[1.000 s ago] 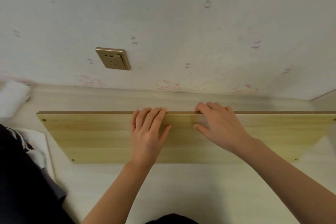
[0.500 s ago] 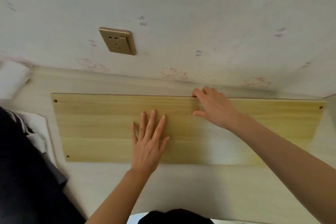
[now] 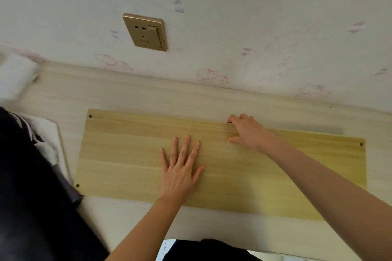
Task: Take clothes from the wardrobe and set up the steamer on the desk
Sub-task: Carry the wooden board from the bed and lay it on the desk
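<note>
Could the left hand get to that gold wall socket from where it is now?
Probably yes. The left hand lies flat on the wooden board, and only bare desk and wall lie between it and the socket.

Both hands (image 3: 180, 167) on wooden board (image 3: 118, 154)

A board (image 3: 233, 167) lies flat on the desk (image 3: 148, 95); clothes (image 3: 31, 176), seemingly, sit left, a socket (image 3: 145, 32) behind.

Desk (image 3: 131, 95): pale wood-grain top, set against the wall. Dark clothes (image 3: 31, 186), with some white fabric among them, are heaped at its left edge. A yellow wooden board (image 3: 127, 154) is laid flat on it.
</note>
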`<state>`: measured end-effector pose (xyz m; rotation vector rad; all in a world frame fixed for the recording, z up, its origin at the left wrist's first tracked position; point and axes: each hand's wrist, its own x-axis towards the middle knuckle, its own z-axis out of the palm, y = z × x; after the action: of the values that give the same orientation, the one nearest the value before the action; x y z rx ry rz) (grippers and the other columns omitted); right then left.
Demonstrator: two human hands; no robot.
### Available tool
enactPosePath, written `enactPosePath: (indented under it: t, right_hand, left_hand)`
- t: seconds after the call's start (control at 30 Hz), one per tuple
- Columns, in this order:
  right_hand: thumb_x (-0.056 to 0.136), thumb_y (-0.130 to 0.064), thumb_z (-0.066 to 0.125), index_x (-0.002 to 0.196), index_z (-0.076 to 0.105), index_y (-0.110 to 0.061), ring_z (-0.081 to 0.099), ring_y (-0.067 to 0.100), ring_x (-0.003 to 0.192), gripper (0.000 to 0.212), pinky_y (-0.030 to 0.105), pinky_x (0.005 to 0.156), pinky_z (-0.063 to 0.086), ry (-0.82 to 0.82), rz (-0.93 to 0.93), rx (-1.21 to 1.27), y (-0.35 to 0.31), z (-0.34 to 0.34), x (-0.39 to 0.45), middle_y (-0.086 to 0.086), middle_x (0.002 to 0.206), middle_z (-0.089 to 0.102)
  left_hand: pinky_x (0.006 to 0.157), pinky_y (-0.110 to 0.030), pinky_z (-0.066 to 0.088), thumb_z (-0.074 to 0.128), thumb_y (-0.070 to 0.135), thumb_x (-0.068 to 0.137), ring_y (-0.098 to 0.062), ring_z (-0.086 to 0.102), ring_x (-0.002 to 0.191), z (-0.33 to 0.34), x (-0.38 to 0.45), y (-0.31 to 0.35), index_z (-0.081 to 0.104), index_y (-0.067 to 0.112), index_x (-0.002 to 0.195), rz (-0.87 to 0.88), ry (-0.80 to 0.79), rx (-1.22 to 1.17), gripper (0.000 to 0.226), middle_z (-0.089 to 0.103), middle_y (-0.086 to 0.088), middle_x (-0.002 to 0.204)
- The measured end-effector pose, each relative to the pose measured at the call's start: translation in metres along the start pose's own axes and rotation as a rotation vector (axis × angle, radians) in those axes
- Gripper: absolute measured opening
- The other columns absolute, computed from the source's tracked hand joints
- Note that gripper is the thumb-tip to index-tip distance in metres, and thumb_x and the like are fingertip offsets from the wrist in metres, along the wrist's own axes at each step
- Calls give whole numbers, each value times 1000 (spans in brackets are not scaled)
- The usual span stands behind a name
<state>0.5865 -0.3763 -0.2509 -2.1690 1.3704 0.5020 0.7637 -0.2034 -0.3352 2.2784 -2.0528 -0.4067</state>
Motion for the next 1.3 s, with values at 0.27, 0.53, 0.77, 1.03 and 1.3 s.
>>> enactPosePath:
  t: [0.27, 0.53, 0.77, 1.03, 1.3]
  right_hand:
    - [84, -37, 67, 136, 38, -18, 42, 34, 118, 62, 43, 98, 40, -114, 30, 51, 7, 13, 13, 14, 130, 39]
    - [87, -40, 64, 130, 44, -11, 37, 36, 119, 56, 44, 99, 38, -126, 52, -28, 7, 17, 28, 17, 129, 42]
    - [90, -10, 55, 127, 43, -13, 45, 28, 114, 39, 41, 92, 43, 314, 80, 267, 2, 28, 8, 10, 122, 50]
    - [91, -49, 33, 146, 33, -15, 33, 42, 135, 64, 54, 109, 33, 249, 157, 18, 26, 120, -74, 14, 149, 37]
    - [90, -63, 22, 152, 15, -31, 14, 48, 141, 70, 72, 102, 23, 225, 378, -15, 47, 157, -113, 9, 159, 14]
  left_hand:
    - [110, -65, 13, 28, 62, 91, -31, 10, 148, 12, 2, 0, 20, 32, 152, 3, -59, 21, 68, 14, 3, 161]
    - [110, -66, 16, 30, 61, 91, -31, 14, 147, 18, 4, 2, 28, 31, 150, -9, -45, 1, 66, 23, 2, 159]
    - [111, -64, 16, 29, 61, 91, -29, 14, 147, 19, 5, 0, 30, 32, 149, -23, -58, -7, 65, 22, 4, 159]
    - [113, -60, 15, 28, 60, 91, -27, 10, 148, 18, -12, -19, 22, 35, 151, 30, -59, 24, 66, 15, 7, 161]
    - [111, -63, 15, 23, 63, 91, -27, 10, 148, 17, -30, -31, 17, 37, 152, -8, -83, 62, 67, 13, 8, 161]
